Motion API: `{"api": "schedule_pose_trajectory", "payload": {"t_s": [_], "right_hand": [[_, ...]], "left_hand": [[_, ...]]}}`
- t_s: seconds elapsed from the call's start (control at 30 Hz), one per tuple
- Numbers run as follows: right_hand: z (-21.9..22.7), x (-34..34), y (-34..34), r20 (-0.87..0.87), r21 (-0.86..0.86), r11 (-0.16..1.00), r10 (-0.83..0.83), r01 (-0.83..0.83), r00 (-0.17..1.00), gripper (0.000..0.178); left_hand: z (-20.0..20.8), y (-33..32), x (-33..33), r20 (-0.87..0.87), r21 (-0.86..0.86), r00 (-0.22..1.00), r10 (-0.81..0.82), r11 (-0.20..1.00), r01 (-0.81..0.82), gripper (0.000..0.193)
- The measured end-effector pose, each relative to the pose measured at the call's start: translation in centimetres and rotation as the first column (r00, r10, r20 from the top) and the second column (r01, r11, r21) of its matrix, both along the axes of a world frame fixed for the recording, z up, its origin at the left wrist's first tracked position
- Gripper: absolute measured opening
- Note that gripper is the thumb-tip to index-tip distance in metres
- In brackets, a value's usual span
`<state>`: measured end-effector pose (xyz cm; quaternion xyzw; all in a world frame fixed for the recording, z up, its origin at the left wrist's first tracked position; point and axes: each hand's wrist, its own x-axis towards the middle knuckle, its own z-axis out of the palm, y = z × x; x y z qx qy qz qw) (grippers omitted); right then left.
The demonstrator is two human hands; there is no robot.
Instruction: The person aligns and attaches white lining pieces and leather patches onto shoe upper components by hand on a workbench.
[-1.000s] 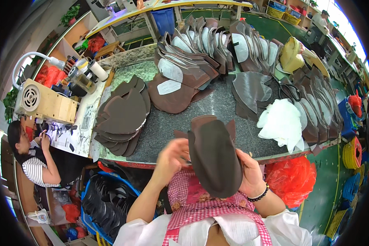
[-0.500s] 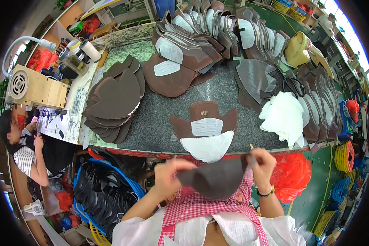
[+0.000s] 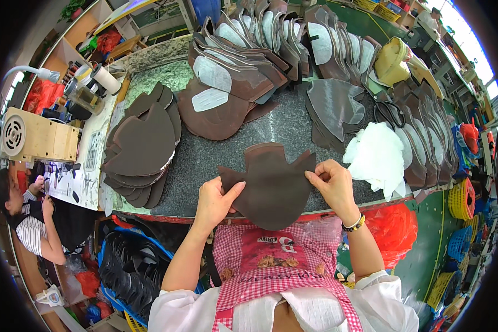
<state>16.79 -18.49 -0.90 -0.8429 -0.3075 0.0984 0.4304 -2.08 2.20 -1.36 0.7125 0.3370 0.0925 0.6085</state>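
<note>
A dark brown shoe-upper piece (image 3: pixel 271 185), cut with a tab at the top and a rounded lower end, lies at the front edge of the table. My left hand (image 3: pixel 214 203) pinches its left wing, thumb on top. On the opposite wing, my right hand (image 3: pixel 335 187) has the edge between thumb and fingers. Whatever lies beneath this piece is hidden, apart from a thin brown edge at the tab. Right of my right hand sits a pile of white patches (image 3: pixel 375 156). To the left is a stack of dark brown pieces (image 3: pixel 144 141).
Brown pieces with white patches (image 3: pixel 232 77) fan out at the back, with another row (image 3: pixel 426 138) at right. Black scissors (image 3: pixel 389 113) lie near a yellowish container (image 3: pixel 392 62). Below the table are a blue basket (image 3: pixel 108 276) and a red bag (image 3: pixel 390 232). Another person (image 3: pixel 36 221) works at left.
Both hands have moved forward from my apron to the table edge with the dark piece. It now covers the spot where a brown piece with white patches lay. The view has shifted slightly.
</note>
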Motion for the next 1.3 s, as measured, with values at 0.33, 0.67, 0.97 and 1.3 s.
{"api": "schedule_pose_trajectory", "payload": {"t_s": [0.33, 0.67, 0.97, 1.3], "right_hand": [[1.4, -5.0, 2.6, 0.469, -0.283, 0.827, 0.562, -0.487, 0.682, 0.065], [0.0, -2.0, 4.5, 0.305, -0.281, 0.599, 0.796, -0.750, 0.522, 0.057], [-1.5, 0.2, 7.2, 0.271, -0.008, 0.885, 0.449, -0.465, 0.851, 0.044], [1.1, 7.3, -3.2, 0.440, 0.002, 1.000, -0.001, 0.000, 0.898, 0.034]], "left_hand": [[1.5, 0.6, 0.9, -0.173, 0.130, 0.985, 0.012, 0.991, 0.011, 0.026], [-1.7, -6.4, -4.4, -0.018, 0.850, 0.926, -0.377, 0.482, 0.213, 0.053], [-1.2, -2.7, -3.0, 0.040, 0.947, 0.848, -0.528, 0.291, 0.137, 0.030], [4.0, 8.8, -7.9, -0.013, 1.000, 1.000, -0.020, 0.002, 0.013, 0.031]]}}
